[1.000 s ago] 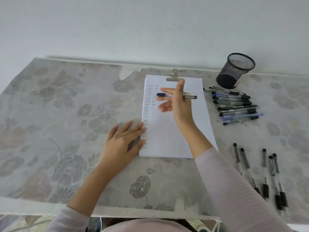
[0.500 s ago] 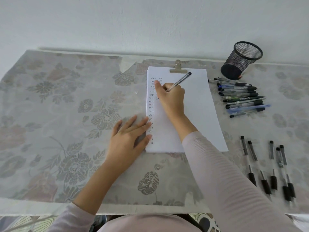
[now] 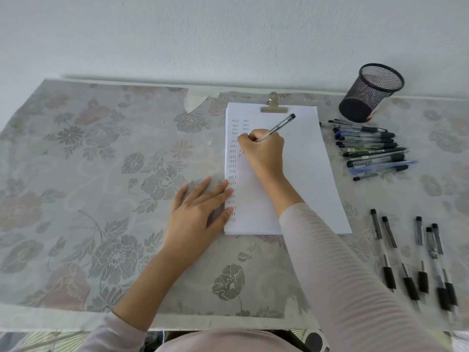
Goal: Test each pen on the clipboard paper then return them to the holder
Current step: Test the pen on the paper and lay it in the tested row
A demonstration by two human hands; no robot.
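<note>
On the desk [image 3: 101,174], which a flowered cloth [image 3: 157,184] covers, the black mesh holder [image 3: 368,95] stands near the far right corner, close to the wall. Just in front of it, a heap of pens [image 3: 370,151] lies crosswise beside the right edge of the paper [image 3: 309,174]. Five pens [image 3: 416,255] more lie in a loose row toward the near right corner, apart from each other. The paper lies in the middle toward the far edge, under a metal clip [image 3: 273,106]. The right hand [image 3: 264,153] and its pale sleeve [image 3: 342,262] lie across the paper and cover much of its middle and near part. This hand grips one pen [image 3: 279,125] in a writing hold, with the fingers curled round it and the capless back end pointing to the far right. The left hand [image 3: 198,214] rests flat with straight fingers, and the fingertips touch the left edge of the paper. One second ago the right hand was raised and the pen lay level across its fingers; now it is down on the sheet, while the left hand stays at the same edge. The pen tip is hidden under the fingers, the columns of small marks are too small to read, and the near right pens are blurred.
</note>
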